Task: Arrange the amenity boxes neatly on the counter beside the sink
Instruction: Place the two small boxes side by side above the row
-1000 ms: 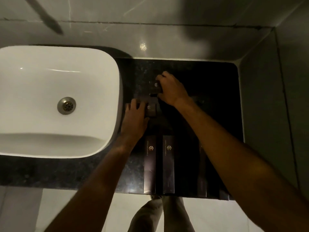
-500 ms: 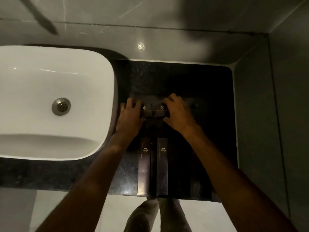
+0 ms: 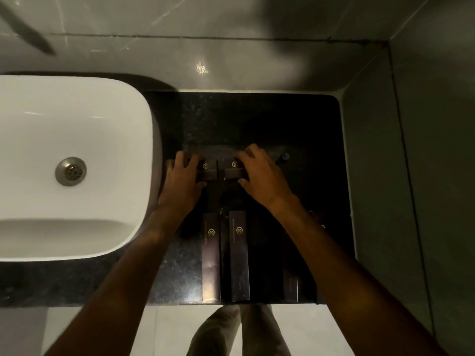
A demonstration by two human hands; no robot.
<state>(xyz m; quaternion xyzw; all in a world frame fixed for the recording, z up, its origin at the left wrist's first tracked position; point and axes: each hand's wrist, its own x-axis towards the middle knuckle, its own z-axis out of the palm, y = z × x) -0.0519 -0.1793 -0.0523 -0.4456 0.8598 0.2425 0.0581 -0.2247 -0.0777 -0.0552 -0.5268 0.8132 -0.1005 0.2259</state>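
Head view: dark speckled counter [image 3: 180, 273] between white sink [image 3: 77, 140] and tiled wall [image 3: 424, 176]

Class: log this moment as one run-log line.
left hand: on left small box | right hand: on right small box | boxes: side by side, above two long boxes | counter

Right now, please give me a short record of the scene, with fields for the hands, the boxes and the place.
place: dark counter right of white sink
left hand: on left small box
right hand: on right small box
small boxes: side by side, narrow gap
long boxes: two, parallel, at the front edge
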